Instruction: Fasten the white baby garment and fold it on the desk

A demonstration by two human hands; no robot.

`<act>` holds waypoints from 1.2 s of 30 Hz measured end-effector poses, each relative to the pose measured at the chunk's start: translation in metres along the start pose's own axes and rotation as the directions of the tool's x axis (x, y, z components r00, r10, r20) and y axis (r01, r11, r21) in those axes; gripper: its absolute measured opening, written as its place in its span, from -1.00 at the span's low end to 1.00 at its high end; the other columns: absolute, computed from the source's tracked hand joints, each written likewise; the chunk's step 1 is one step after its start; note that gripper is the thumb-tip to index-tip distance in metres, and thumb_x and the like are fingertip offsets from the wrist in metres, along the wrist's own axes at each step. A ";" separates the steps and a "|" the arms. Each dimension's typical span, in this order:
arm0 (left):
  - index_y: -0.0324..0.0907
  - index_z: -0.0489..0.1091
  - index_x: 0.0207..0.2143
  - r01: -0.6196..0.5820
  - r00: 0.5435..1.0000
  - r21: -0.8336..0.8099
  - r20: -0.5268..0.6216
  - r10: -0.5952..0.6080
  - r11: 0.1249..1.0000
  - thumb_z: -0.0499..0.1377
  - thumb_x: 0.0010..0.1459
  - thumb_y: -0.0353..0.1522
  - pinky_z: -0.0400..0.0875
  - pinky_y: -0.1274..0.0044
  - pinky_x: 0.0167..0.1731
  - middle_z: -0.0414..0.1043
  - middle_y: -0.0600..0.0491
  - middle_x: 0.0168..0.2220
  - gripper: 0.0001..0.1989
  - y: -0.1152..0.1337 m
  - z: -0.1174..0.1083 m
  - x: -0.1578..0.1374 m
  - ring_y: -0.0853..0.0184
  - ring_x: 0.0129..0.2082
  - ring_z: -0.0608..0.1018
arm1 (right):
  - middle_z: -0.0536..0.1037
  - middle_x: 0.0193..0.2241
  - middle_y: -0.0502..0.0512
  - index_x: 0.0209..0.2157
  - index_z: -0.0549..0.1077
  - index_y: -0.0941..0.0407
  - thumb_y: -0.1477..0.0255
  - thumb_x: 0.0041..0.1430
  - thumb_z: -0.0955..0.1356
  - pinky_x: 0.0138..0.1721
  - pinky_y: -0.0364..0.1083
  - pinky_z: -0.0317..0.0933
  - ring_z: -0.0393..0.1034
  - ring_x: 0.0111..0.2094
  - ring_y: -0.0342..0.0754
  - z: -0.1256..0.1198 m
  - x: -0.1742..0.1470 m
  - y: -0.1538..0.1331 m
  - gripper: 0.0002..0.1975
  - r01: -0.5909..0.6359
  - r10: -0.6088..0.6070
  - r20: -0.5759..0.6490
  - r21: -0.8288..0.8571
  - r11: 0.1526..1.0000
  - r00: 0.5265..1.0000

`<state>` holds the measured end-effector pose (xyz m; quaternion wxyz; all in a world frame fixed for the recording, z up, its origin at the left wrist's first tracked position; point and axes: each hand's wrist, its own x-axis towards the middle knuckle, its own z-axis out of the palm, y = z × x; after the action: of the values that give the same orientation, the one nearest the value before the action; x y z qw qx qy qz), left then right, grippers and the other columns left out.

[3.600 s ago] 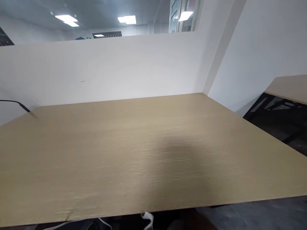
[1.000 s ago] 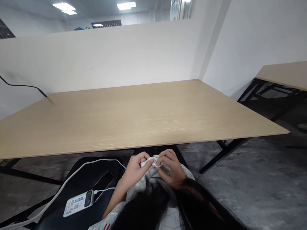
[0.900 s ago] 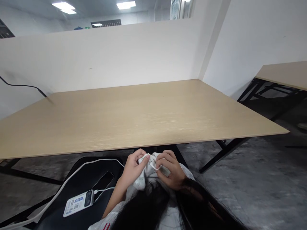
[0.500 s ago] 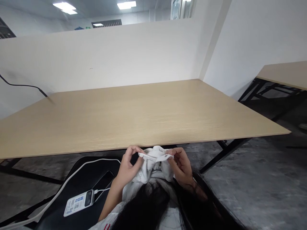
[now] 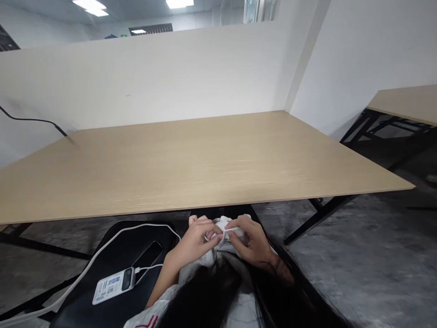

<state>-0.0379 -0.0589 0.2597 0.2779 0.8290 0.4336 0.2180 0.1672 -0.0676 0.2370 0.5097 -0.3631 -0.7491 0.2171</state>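
Note:
A bunched white cloth (image 5: 222, 224) is gathered at my lap, just below the table's front edge. My left hand (image 5: 200, 237) pinches part of it between thumb and fingers. From the other side my right hand (image 5: 251, 239) pinches the cloth too, thumb and index finger close to the left fingertips. The two hands nearly meet at a narrow fold of the fabric. Much of the cloth is hidden behind my fingers, and I cannot tell what kind of item it is.
The wooden table (image 5: 191, 159) spans the view ahead, against a white partition (image 5: 170, 77). To my left, a black chair seat (image 5: 85, 273) bears a white device (image 5: 114, 286) with a cable, a dark phone (image 5: 150, 254) and a long white cord (image 5: 112, 237). Another table (image 5: 406, 102) stands right.
My hands have come together. The strip of cloth that was stretched between them is now bunched at my fingertips, and the left hand has moved right.

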 end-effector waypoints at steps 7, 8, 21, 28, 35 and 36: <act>-0.12 0.52 -0.34 -0.061 0.998 -0.124 0.013 0.063 0.990 0.11 0.34 -0.18 0.16 0.46 -0.22 0.29 0.15 -0.55 -0.71 -0.005 -0.002 0.001 0.35 -0.43 0.39 | 0.55 -0.45 0.02 -0.23 0.51 0.04 0.44 0.18 0.37 -0.36 -0.06 0.24 0.39 -0.43 -0.05 -0.002 0.002 0.005 -0.89 0.030 -0.031 -0.015 -0.054 0.998 0.999; -0.13 0.52 -0.34 -0.057 0.998 -0.155 -0.010 0.056 0.986 0.11 0.34 -0.17 0.18 0.46 -0.21 0.32 0.13 -0.52 -0.70 -0.006 -0.003 0.001 0.33 -0.41 0.40 | 0.56 -0.45 0.02 -0.23 0.52 0.04 0.42 0.17 0.39 -0.34 -0.05 0.25 0.40 -0.43 -0.05 -0.002 0.001 0.006 -0.89 0.040 -0.039 0.012 -0.057 0.998 0.999; -0.21 0.44 -0.37 0.064 0.995 -0.580 -0.025 -0.096 0.812 0.16 0.28 -0.12 0.33 0.52 -0.24 0.39 0.02 -0.35 -0.66 -0.008 0.004 0.005 0.30 -0.30 0.42 | 0.56 -0.49 0.03 -0.24 0.54 0.02 0.49 0.19 0.37 -0.29 -0.02 0.17 0.37 -0.41 -0.01 0.010 -0.009 0.023 -0.87 0.269 -0.259 0.075 -0.256 0.928 0.963; -0.17 0.33 -0.39 0.085 0.950 -0.674 -0.168 -0.264 0.734 0.16 0.23 -0.04 0.27 0.55 -0.30 0.26 0.10 -0.40 -0.62 -0.016 0.007 0.007 0.34 -0.36 0.32 | 0.52 -0.50 0.01 -0.27 0.51 0.04 0.48 0.17 0.33 -0.28 -0.01 0.21 0.36 -0.42 -0.03 0.008 -0.008 0.016 -0.87 0.197 -0.183 0.109 -0.138 0.971 0.977; -0.15 0.24 -0.48 -0.009 0.964 -0.463 -0.238 -0.114 0.887 0.23 0.18 -0.07 0.23 0.50 -0.26 0.28 0.07 -0.39 -0.61 -0.019 -0.004 -0.001 0.30 -0.33 0.33 | 0.46 -0.44 0.03 -0.29 0.44 0.07 0.32 0.30 0.31 -0.42 -0.08 0.22 0.32 -0.45 -0.06 0.008 -0.005 0.014 -0.87 -0.254 0.261 -0.358 0.069 0.965 0.897; -0.15 0.28 -0.46 0.003 0.979 -0.374 -0.188 -0.079 0.927 0.26 0.16 -0.10 0.22 0.48 -0.24 0.31 0.07 -0.39 -0.64 -0.015 -0.006 -0.002 0.28 -0.31 0.33 | 0.47 -0.41 0.05 -0.30 0.44 0.07 0.32 0.29 0.32 -0.36 -0.06 0.25 0.35 -0.39 -0.03 0.007 -0.004 0.014 -0.87 -0.235 0.239 -0.357 0.054 0.970 0.903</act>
<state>-0.0519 -0.0519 0.2541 0.3895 0.7260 0.4274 0.3722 0.1660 -0.0614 0.2219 0.6100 -0.4826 -0.5921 0.2106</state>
